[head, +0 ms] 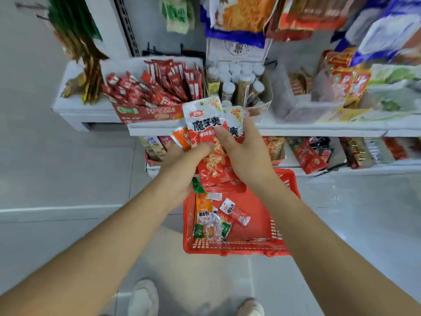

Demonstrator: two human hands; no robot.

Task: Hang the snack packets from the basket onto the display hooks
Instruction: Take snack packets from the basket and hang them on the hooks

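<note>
Both hands hold a bunch of snack packets above the red basket (230,248) on the floor. My left hand (182,165) grips the lower part of the bunch, with a small orange packet (181,139) at its fingertips. My right hand (241,151) pinches a white and red packet (204,119) with its thumb; a second like packet (234,120) lies behind it. A larger red packet (216,169) hangs below between the hands. Several small packets (211,222) lie in the basket. The display hooks are hidden behind packets hanging at the top (243,14).
A white shelf (319,126) runs across in front, holding a box of red sticks (155,87), capped bottles (237,80) and clear bins of snacks (319,87). A lower shelf (341,166) carries more packets. Grey floor lies to the left; my shoes (143,297) are below.
</note>
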